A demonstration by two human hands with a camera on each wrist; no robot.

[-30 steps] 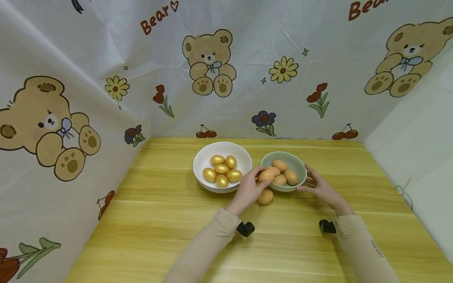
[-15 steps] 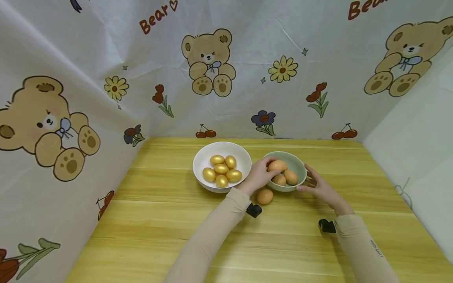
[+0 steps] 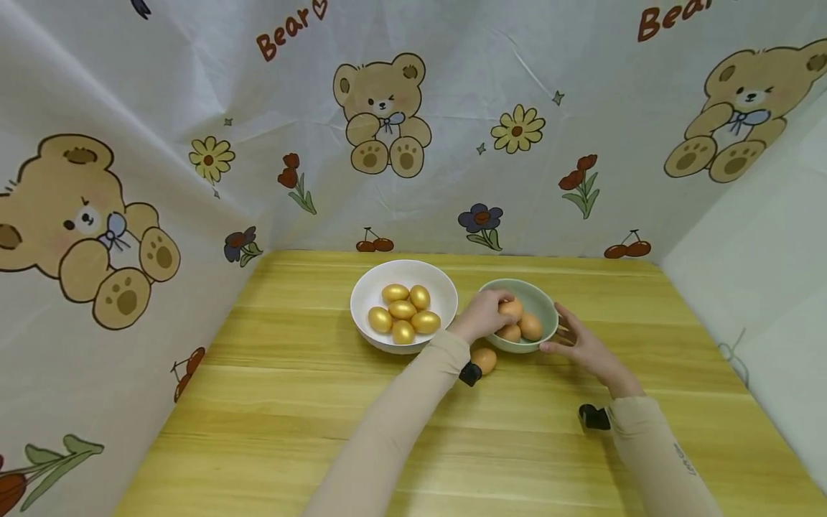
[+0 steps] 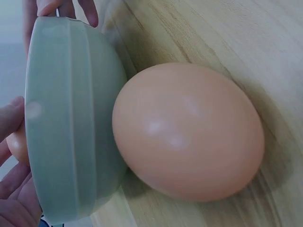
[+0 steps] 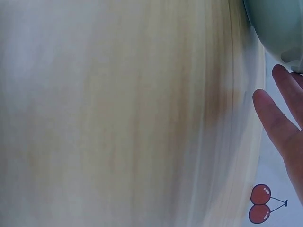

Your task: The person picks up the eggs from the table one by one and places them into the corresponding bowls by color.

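Observation:
In the head view my left hand (image 3: 483, 314) reaches over the near-left rim of a pale green bowl (image 3: 541, 296). Its thumb and fingers pinch a brown egg (image 3: 511, 309) inside, partly hidden by the hand. Two more brown eggs show there, a front egg (image 3: 509, 333) and a right-hand egg (image 3: 531, 327). My right hand (image 3: 586, 350) lies at the bowl's right side, fingers extended and touching it. Another brown egg (image 4: 189, 132) rests on the table beside the bowl, in front of it; my left wrist partly covers it in the head view.
A white bowl (image 3: 362, 324) with several golden eggs (image 3: 403, 309) stands left of the green bowl. The wooden table (image 3: 271, 402) meets a bear-print cloth (image 3: 433, 208) at the back and left. A thin cord (image 3: 735, 357) hangs at the right.
My left hand has carried a brown egg rightward from the green bowl's left rim into the bowl. The right hand has stayed at the bowl's side.

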